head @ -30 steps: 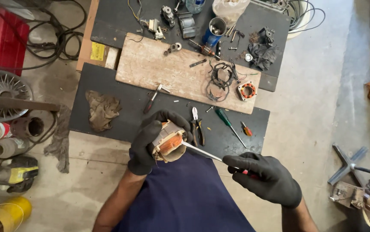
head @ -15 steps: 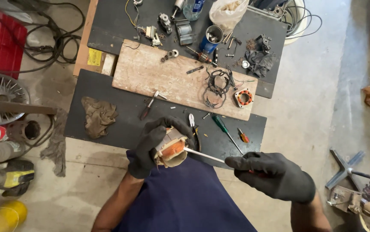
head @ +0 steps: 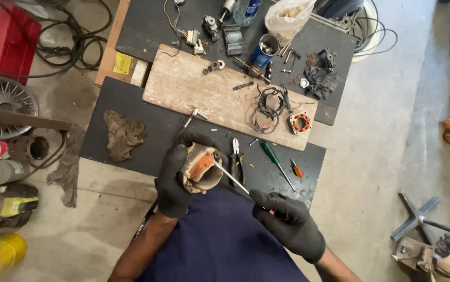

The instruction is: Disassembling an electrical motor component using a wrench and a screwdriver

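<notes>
A black work mat (head: 131,136) covers the floor in front of the person, with a worn wooden board (head: 204,94) lying across its far side. A crumpled brown rag (head: 123,134) rests on the mat to the left. The left hand (head: 175,177), in a black glove, is wrapped around a motor stator (head: 202,168) with orange windings, holding it above the mat's near edge, bore tilted toward the right. The right hand (head: 290,223), also gloved, is closed around the handle of a thin metal rod tool (head: 232,178) whose tip reaches the stator opening. Pliers (head: 237,159), a green-handled screwdriver (head: 276,163) and a small orange-handled screwdriver (head: 297,169) lie on the mat just beside the stator.
</notes>
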